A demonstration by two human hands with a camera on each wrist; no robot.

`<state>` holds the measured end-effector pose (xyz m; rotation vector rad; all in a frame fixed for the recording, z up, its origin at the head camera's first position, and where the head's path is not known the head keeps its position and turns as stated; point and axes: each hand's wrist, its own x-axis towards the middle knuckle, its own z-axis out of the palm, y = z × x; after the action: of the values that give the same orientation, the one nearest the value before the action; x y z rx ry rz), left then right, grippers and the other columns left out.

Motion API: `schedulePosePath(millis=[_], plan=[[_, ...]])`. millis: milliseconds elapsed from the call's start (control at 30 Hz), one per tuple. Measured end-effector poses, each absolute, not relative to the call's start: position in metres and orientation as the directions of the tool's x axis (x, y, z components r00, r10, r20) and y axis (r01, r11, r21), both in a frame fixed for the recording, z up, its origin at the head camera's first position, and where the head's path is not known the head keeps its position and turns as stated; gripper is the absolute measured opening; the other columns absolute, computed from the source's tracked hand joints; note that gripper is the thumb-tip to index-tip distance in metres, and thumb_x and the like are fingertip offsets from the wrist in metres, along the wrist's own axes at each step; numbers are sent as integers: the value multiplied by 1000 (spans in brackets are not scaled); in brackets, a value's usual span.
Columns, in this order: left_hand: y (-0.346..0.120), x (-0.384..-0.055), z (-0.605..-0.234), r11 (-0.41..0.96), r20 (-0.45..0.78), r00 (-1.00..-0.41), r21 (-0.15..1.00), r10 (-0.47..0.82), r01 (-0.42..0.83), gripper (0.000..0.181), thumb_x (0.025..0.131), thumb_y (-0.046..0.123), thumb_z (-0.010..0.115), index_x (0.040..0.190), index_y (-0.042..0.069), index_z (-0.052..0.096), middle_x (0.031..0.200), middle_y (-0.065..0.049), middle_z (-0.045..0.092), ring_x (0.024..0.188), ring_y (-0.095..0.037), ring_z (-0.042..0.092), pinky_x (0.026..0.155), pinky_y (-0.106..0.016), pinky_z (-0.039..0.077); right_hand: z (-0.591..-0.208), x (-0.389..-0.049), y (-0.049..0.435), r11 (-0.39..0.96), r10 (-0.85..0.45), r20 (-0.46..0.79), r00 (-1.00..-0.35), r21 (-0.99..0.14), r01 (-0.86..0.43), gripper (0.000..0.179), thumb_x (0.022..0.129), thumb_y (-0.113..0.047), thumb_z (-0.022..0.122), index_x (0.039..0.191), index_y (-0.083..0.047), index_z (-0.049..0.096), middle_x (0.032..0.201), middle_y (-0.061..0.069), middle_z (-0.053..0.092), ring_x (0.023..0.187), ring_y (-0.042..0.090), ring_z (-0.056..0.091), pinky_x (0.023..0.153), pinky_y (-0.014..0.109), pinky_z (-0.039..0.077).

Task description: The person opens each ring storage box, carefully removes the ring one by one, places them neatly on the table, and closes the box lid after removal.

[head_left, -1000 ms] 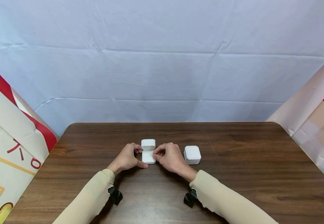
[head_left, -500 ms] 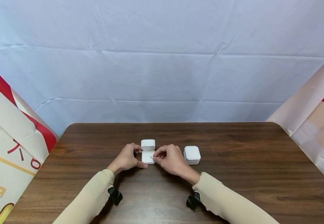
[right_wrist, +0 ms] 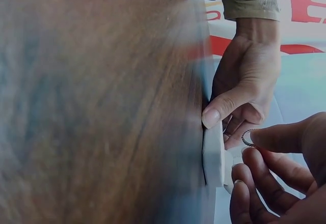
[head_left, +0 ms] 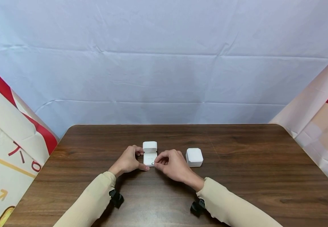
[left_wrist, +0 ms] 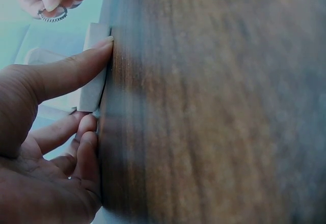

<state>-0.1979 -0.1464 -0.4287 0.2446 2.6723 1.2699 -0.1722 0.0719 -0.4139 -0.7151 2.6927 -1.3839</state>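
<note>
A white ring box (head_left: 150,156) stands with its lid raised on the table, left of the middle. My left hand (head_left: 128,160) holds its base, the thumb at the front edge and the fingers at the left side. Between thumb and index finger, my right hand (head_left: 173,164) pinches a ring (right_wrist: 247,138). That ring, silver with a beaded-looking band, is above the box base near its front right corner. In the left wrist view the ring (left_wrist: 53,15) shows apart from the box. The tips of some right fingers are hidden in the head view.
A second white ring box (head_left: 194,157), closed, stands to the right of my right hand. Both stand on a dark brown wooden table (head_left: 243,167). A pale cloth (head_left: 164,63) hangs behind the table's far edge.
My right hand has moved a little toward me with the ring, from over the middle of the box base to near its front edge. The left hand and both boxes stay put.
</note>
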Motion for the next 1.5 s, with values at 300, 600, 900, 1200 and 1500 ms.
schedulePosePath(millis=[300, 600, 900, 1200, 1500], plan=[[-147, -199, -429, 620, -76, -971, 780, 227, 84, 56, 62, 10, 99, 109, -2, 69, 103, -8, 60, 99, -26, 55, 91, -44, 47, -414, -166, 73, 483, -451, 181, -874, -774, -409, 11, 89, -9, 78, 83, -18, 76, 75, -12, 67, 69, 8, 63, 63, 25, 52], [-147, -198, -429, 616, -79, -971, 784, 227, 80, 59, 62, 10, 99, 111, -2, 69, 106, -9, 60, 99, -26, 55, 90, -44, 48, -416, -159, 72, 469, -468, 196, -862, -771, -430, 11, 88, -9, 79, 82, -18, 76, 73, -14, 66, 67, 4, 61, 62, 24, 51], [-147, -199, -429, 624, -75, -971, 776, 228, 87, 58, 62, 10, 99, 110, -2, 69, 105, -9, 60, 99, -25, 55, 90, -44, 48, -419, -156, 70, 471, -483, 196, -854, -764, -441, 11, 88, -8, 79, 83, -17, 75, 75, -12, 67, 68, 5, 63, 63, 24, 51], [-147, -200, -431, 622, -64, -970, 777, 233, 98, 56, 62, 9, 99, 109, -2, 70, 103, -8, 60, 97, -25, 56, 90, -44, 48, -419, -153, 69, 461, -500, 184, -846, -770, -440, 11, 88, -7, 78, 82, -17, 76, 74, -13, 66, 68, 5, 63, 64, 23, 51], [-148, -200, -431, 620, -65, -969, 778, 240, 101, 54, 62, 10, 99, 107, -1, 70, 103, -8, 60, 97, -24, 56, 90, -44, 48, -419, -150, 67, 458, -516, 178, -838, -769, -445, 11, 87, -7, 78, 82, -17, 76, 75, -13, 66, 68, 4, 62, 64, 23, 51]])
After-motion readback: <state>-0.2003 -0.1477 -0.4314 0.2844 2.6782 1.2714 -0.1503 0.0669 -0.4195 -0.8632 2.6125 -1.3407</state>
